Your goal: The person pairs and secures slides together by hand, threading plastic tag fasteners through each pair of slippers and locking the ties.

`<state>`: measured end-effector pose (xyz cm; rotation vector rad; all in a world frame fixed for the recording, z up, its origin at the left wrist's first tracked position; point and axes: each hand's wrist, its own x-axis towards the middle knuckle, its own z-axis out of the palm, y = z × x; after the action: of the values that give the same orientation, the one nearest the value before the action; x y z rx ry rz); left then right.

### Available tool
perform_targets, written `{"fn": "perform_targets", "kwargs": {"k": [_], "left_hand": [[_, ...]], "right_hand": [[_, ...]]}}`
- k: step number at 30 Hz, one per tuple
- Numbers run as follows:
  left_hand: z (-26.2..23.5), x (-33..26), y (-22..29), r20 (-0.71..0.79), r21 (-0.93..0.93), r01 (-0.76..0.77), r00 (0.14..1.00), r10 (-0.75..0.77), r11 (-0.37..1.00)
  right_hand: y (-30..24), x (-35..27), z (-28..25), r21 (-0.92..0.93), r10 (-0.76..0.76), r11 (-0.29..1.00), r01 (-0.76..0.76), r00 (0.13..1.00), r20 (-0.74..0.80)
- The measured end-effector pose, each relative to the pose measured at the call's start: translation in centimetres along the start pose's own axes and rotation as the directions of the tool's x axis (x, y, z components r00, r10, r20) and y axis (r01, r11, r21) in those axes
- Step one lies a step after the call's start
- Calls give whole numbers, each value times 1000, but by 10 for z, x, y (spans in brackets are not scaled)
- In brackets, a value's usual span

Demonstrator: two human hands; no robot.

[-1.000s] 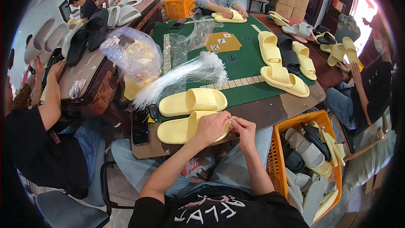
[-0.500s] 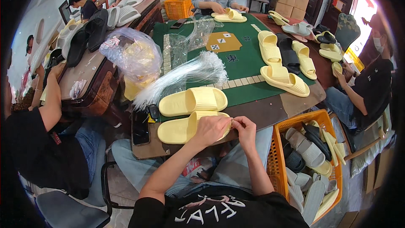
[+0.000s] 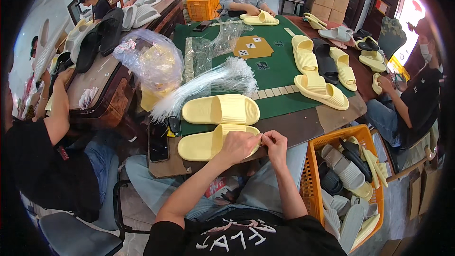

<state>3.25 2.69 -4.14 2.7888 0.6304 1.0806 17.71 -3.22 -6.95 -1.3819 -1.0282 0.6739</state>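
Observation:
Two pale yellow slide sandals lie side by side at the near table edge: the near sandal (image 3: 204, 144) and the far sandal (image 3: 220, 109). My left hand (image 3: 241, 143) rests on the near sandal's strap end, fingers pinched. My right hand (image 3: 274, 142) meets it at the right, fingertips closed against the left hand's; something thin seems pinched between them, too small to make out. A bundle of clear plastic tag strings (image 3: 208, 84) lies just beyond the far sandal.
A green mat (image 3: 275, 68) covers the table, with more yellow, black and grey sandals at the right. An orange basket (image 3: 313, 180) of sandals stands at my right. A black phone (image 3: 158, 142) lies left of the sandals. Other people sit all round.
My hands stay pinched together at the near sandal's strap, barely shifted. The person at the right has lowered the raised arm and now bends over a sandal.

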Motion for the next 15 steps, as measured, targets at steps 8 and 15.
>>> {"fn": "perform_targets", "kwargs": {"k": [8,15], "left_hand": [[5,-4,0,-9,70,10,1000,-9,997],[11,-4,-1,-29,-17,-7,1000,7,1000]], "right_hand": [[-3,0,3,-20,12,1000,-12,1000,-12],[-6,6,-4,-104,79,992,-74,996,45]]}}
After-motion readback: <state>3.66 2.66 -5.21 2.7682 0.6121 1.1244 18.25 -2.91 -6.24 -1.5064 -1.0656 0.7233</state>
